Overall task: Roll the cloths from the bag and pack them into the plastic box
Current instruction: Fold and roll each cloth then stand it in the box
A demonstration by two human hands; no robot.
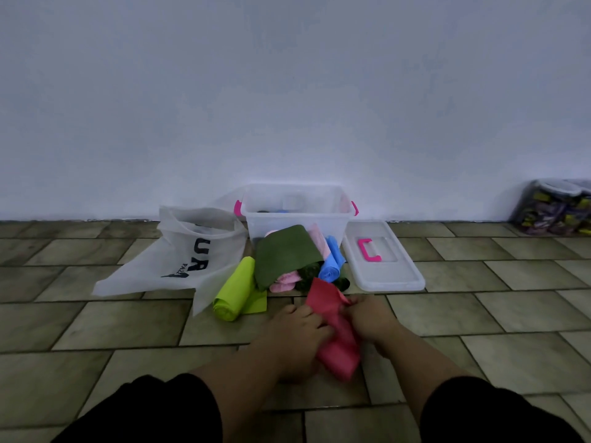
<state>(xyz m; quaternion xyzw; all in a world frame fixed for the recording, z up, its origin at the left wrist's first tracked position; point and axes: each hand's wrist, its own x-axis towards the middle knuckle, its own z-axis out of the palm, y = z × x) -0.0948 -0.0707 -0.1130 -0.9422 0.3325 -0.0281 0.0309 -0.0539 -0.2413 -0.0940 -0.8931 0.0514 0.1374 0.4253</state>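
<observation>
My left hand [297, 327] and right hand [371, 318] both hold the thin red fabric cloth [326, 298] at the lower centre of the frame. The left fingers curl over its left edge and the right fingers pinch its upper right corner, though blur hides the exact grip. The cloth lies between my hands, its long axis running from the upper end down and slightly right toward me. The near end looks bunched into a loose roll and the far end is still flat and creased. I judge the roll has to travel away from me along that axis, and both hands are equally close. The clear plastic box with pink latches [275, 225] stands open straight beyond, above centre, behind a pile of green, pink and blue cloths [284, 251].
</observation>
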